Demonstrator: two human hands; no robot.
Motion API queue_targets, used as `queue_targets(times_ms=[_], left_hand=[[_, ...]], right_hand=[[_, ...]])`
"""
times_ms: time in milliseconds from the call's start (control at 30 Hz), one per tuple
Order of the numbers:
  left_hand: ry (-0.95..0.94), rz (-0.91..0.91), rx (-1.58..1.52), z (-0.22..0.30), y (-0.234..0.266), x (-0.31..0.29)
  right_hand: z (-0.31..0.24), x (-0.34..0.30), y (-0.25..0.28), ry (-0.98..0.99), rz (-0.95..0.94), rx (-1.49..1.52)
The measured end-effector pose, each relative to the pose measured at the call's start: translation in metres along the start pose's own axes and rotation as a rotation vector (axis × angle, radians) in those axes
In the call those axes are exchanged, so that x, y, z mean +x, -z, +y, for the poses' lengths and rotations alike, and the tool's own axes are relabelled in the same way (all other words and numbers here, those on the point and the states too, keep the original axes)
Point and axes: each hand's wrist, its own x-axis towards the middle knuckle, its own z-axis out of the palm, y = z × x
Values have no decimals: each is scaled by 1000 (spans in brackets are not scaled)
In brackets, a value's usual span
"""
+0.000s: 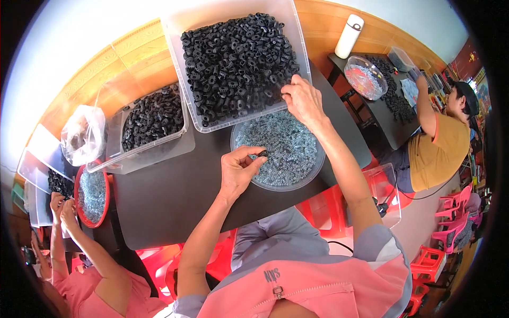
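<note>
head view | left hand [239, 170] pinches a small black ring [263, 153] over the round bowl of pale blue parts [279, 148] | right hand [302, 98] fingers curled into the big clear bin of black rings [238, 58] | both containers on the dark counter [175, 191]

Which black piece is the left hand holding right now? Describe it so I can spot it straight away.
Start at the dark table, then find the round clear bowl of pale blue-grey bits at its near edge. At the bowl's left rim, the left hand pinches one small black ring piece in its fingertips. It is the only black piece there; the others lie heaped in the clear bin behind.
</note>
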Motion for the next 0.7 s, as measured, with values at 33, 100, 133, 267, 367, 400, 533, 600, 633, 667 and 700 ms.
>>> queue_targets(times_ms=[33, 100, 133, 267, 367, 400, 533, 600, 633, 667, 700], left_hand=[[1, 0, -1, -1, 0, -1], [12, 3, 29, -3, 1, 0], [11, 4, 29, -3, 1, 0], [1, 1, 22, -2, 0, 0], [-4, 0, 31, -3, 0, -1], [-9, 1, 39, -3, 0, -1], [18, 13, 49, -3, 1, -2], [104, 11, 46, -3, 2, -2], [111, 16, 46, -2, 2, -2], [105, 5, 24, 1, 0, -1], [100, 2, 4, 3, -1, -1]], right_hand=[[-2, 1, 2, -16, -41, -15], [-6, 4, 5, -29, -81, -30], [-9, 5, 7, -69, -109, -33], [-7, 4, 4, -98, -121, -26], [-8, 2, 2, -14, -32, -5], [-9, 0, 2, -15, -32, -5], [-16, -12, 13, -65, 215, 333], [-26, -27, 21, -265, 64, 638], [-31, -35, 27, -311, -31, 789], [-30, -47, 27, -360, -134, 997], [-37, -55, 32, -403, -225, 1121]])
